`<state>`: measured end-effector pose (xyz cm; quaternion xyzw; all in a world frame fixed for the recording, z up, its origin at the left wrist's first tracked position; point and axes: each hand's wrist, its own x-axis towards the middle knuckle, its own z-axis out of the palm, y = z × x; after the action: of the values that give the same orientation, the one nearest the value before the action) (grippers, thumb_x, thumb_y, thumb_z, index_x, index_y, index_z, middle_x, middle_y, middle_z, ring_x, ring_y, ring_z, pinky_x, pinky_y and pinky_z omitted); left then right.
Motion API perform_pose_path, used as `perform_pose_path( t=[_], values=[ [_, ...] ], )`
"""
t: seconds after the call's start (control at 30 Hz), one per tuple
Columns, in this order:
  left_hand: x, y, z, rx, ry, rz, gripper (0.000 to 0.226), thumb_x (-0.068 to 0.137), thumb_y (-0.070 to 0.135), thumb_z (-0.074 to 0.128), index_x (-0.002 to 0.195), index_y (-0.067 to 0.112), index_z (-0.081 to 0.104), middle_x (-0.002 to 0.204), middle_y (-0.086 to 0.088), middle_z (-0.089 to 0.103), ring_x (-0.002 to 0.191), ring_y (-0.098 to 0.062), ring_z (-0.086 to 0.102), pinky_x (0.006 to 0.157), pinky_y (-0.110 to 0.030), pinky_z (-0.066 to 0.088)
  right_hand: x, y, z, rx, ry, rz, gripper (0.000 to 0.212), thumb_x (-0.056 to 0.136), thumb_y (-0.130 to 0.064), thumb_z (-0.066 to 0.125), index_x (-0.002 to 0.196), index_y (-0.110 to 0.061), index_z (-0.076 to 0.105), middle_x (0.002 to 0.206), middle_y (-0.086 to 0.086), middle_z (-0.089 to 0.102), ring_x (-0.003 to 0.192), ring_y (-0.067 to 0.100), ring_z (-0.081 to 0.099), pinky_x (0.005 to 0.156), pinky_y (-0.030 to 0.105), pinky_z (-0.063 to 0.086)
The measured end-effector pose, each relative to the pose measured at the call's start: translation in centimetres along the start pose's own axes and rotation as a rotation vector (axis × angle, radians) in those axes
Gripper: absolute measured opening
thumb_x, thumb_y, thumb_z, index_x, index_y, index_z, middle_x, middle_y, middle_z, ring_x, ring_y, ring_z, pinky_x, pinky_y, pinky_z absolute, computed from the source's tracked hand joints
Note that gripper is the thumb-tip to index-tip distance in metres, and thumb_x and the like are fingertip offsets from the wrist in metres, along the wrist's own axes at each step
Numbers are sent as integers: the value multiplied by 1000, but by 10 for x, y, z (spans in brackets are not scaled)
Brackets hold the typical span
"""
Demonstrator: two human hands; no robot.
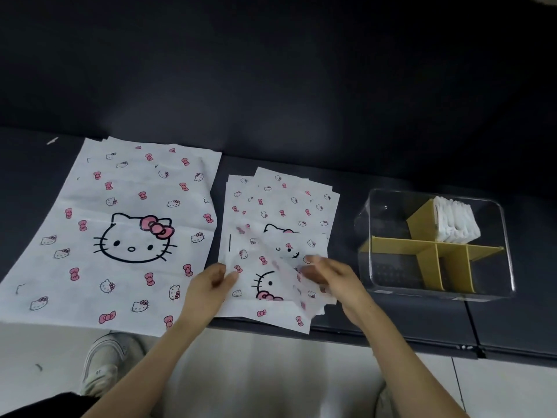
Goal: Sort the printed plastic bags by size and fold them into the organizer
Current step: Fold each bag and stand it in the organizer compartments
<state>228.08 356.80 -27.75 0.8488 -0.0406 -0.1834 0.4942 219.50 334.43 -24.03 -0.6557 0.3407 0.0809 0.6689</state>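
Observation:
A pile of large white bags (120, 236) printed with cat faces and pink bows lies flat at the left of the dark table. Beside it to the right lies a pile of smaller bags (283, 203) with the same print. The top small bag (271, 267) is partly folded over. My left hand (208, 285) pinches its left edge. My right hand (328, 276) grips its folded right part, which looks blurred. A clear organizer (494, 267) with yellow dividers stands at the right, with folded white bags (455, 221) upright in its far compartment.
The dark table (407, 324) ends close to my body, and the large bags overhang its front edge. Below are a pale floor and a white shoe (102, 366). A dark wall rises behind the table.

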Motion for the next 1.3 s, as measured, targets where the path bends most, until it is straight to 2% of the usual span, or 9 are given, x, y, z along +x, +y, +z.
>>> perform_pose_path(
  t=[0.13, 0.23, 0.33, 0.4, 0.57, 0.67, 0.77, 1.07, 1.3],
  values=[
    [7, -9, 13, 83, 112, -27, 19, 89, 17, 64, 75, 15, 51, 50, 1, 42, 51, -17, 35, 54, -28, 33, -8, 15, -11, 92, -8, -26, 45, 81, -63, 44, 109, -35, 65, 107, -14, 71, 100, 2, 64, 86, 22, 45],
    [3, -8, 18, 139, 174, -6, 7, 90, 14, 61, 93, 10, 57, 55, 1, 46, 55, -19, 41, 56, -29, 34, -10, 28, -12, 86, -23, -47, 32, 92, -44, 51, 115, -26, 66, 109, -9, 71, 102, 8, 65, 91, 28, 47],
    [-4, -6, 20, 260, 179, 59, 29, 87, 6, 61, 115, 5, 55, 83, -9, 63, 71, -27, 55, 67, -30, 40, 1, 38, -5, -74, 172, -87, 14, 89, -18, 63, 85, -5, 67, 78, 6, 68, 75, 13, 60, 70, 22, 47],
    [-4, -12, 22, 519, 215, 253, 43, 73, -1, 72, 114, 1, 58, 92, -17, 63, 78, -36, 58, 72, -38, 46, 11, 42, 0, -185, 298, -71, 27, 87, -14, 62, 67, 3, 54, 61, 6, 52, 61, 13, 44, 55, 21, 35],
    [-1, -22, 32, 753, 138, 610, 62, 45, -18, 72, 103, 4, 68, 110, -19, 63, 99, -41, 60, 88, -46, 50, 19, 43, 7, -286, 365, -32, 29, 84, -13, 57, 61, -3, 44, 55, 2, 42, 55, 13, 33, 53, 26, 30],
    [-5, -27, 43, 782, -2, 623, 32, 85, 14, 60, 115, 5, 66, 124, -15, 62, 114, -37, 59, 106, -40, 36, 20, 45, 8, -311, 382, -44, 35, 85, -13, 56, 56, -11, 36, 51, -1, 35, 52, 12, 28, 50, 24, 27],
    [-6, -23, 48, 841, -107, 489, 62, 102, 44, 15, 127, 8, 59, 135, -14, 54, 127, -36, 48, 111, -37, 17, 21, 47, 9, -312, 406, -62, 36, 86, -11, 55, 56, -11, 35, 51, 0, 34, 50, 12, 27, 48, 23, 26],
    [8, -30, 51, 885, -137, 555, 57, 103, 46, 11, 143, 16, 38, 150, -9, 35, 141, -27, 26, 114, -38, 12, 25, 47, 9, -354, 464, -68, 39, 87, -8, 53, 56, -12, 29, 50, -2, 30, 46, 11, 24, 39, 14, 23],
    [13, -25, 50, 869, -151, 624, 56, 103, 47, 11, 141, 18, 40, 148, -12, 38, 138, -31, 33, 113, -36, 13, 28, 49, 8, -351, 461, -65, 42, 86, -6, 53, 55, -13, 26, 50, -2, 27, 51, 14, 21, 47, 24, 21]
  ],
)
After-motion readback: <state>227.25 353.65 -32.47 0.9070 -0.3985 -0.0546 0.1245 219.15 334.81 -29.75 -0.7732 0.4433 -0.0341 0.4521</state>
